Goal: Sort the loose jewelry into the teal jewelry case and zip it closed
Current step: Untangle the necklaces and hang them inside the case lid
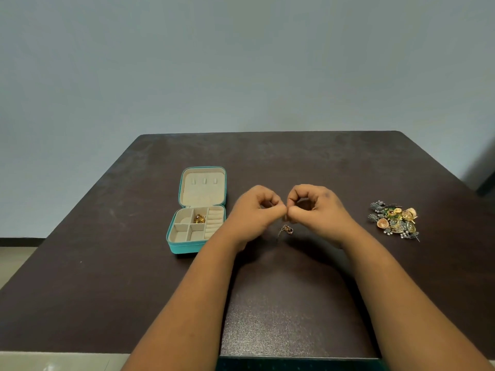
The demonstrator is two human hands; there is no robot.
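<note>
Now both hands, left hand and right hand, are pinching one small earring together at center frame. Their grip is looking thin, so the piece is risking to slip onto the counter, away from the teal jewelry case.

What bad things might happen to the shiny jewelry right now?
1. The small coppery piece hangs below the left hand and right hand, whose fingertips pinch it together; it may slip onto the dark brown table.
2. The tangled pile of gold, green and grey jewelry looks knotted, so lifting one piece might drag others along.
3. The open teal jewelry case sits beside the left forearm; a nudge might shift it.
</note>
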